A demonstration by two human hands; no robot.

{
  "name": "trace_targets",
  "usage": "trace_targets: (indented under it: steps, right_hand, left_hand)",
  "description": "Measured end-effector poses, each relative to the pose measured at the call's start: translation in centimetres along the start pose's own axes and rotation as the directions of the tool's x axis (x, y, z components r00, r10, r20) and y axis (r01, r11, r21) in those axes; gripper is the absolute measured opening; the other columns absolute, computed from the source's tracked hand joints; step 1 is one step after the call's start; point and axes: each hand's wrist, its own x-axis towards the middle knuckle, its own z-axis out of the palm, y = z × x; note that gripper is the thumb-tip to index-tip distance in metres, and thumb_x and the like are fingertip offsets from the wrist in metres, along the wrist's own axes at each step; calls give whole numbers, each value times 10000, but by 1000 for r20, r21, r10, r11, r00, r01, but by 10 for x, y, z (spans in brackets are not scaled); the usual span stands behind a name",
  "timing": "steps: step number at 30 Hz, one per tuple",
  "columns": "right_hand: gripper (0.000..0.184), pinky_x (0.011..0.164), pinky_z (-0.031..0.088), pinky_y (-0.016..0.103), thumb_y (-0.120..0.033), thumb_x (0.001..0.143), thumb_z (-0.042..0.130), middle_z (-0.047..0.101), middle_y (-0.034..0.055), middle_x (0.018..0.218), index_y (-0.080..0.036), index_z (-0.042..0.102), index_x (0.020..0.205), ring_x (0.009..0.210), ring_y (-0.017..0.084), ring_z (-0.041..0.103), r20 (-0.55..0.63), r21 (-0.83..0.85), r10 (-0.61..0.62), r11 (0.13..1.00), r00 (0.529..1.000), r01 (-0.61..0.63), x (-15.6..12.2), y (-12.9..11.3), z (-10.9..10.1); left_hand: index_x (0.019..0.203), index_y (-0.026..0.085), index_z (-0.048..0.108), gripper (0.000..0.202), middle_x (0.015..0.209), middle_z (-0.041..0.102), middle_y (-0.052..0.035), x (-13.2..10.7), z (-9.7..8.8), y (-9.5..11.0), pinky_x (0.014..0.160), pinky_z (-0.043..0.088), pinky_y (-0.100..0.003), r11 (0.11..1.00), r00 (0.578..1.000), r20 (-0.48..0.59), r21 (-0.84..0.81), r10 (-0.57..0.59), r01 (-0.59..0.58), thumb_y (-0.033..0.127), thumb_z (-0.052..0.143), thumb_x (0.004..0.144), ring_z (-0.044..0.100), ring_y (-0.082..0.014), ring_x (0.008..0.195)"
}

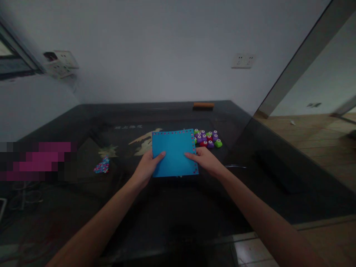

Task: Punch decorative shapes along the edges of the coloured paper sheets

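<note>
At frame centre the blue sheet (174, 152), holed along top and right edges only, is pinched thumb-over by left hand (147, 167) and right hand (206, 160), coloured punches (207, 138) lying just right.

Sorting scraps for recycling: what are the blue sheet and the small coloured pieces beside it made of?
The blue sheet: probably thin paper or card, matte, flat, with small holes punched along two edges. The small coloured pieces: likely moulded plastic, slightly glossy and rounded; too small to be sure.
</note>
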Motion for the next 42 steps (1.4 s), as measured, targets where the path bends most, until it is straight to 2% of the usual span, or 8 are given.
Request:
trace_targets:
  steps: [6,12,16,18,23,31,36,42]
  right_hand:
    - [318,666,543,331,-483,716,715,704,35,725,-170,657,725,644,170,648,6,77,79,994,997,-79,-16,4,13]
    - [293,533,482,249,-456,741,702,687,14,671,-176,642,676,526,115,583,86,38,179,982,980,-183,-24,6,20]
    - [297,567,494,268,-468,738,700,713,37,737,-174,665,719,561,133,608,136,19,201,979,970,-205,-26,8,24]
    - [300,586,504,280,-472,731,705,722,43,759,-173,676,743,578,144,621,148,21,215,975,965,-220,-26,9,25]
    - [307,659,529,319,-481,716,713,733,43,796,-186,697,798,642,176,657,172,66,222,969,960,-236,-27,7,26]
    - [372,567,504,275,-532,748,672,665,8,621,-180,626,637,557,137,617,142,27,141,989,980,-147,-26,4,26]
    - [373,584,528,285,-535,829,571,707,48,647,-174,659,797,598,160,679,54,100,170,979,984,-175,-20,3,17]
    - [338,561,514,264,-472,858,552,699,44,629,-160,653,776,573,146,677,-5,67,143,987,990,-143,-16,7,14]
  left_hand:
    - [1138,176,603,458,1024,727,-129,-12,-10,-4,768,567,-436,995,996,16,39,-93,92,376,717,741,708,-286,842]
    - [1389,256,390,780,902,737,-71,-7,-26,13,574,557,-318,988,986,-108,102,130,-119,342,738,696,670,-192,618]
    - [1105,213,690,431,980,726,-87,-6,-34,15,629,545,-333,906,967,-93,380,239,-187,388,715,712,670,-236,744]
    - [985,216,747,317,994,730,-85,-5,-35,13,728,539,-374,879,963,-78,433,257,-199,392,701,725,665,-282,876]
    - [963,215,760,313,951,746,-88,-4,-35,10,759,523,-399,901,972,-85,401,219,-168,404,707,719,658,-311,924]
    - [958,195,756,383,848,754,-84,4,-51,11,570,493,-310,956,998,-55,294,27,-9,410,766,641,647,-219,655]
    - [924,206,762,364,818,753,-75,14,-80,12,559,489,-289,925,998,-30,376,-49,56,409,764,622,641,-200,622]
    - [793,221,779,285,780,754,-70,20,-99,20,573,482,-286,808,1000,7,590,-24,15,395,750,570,651,-234,674]
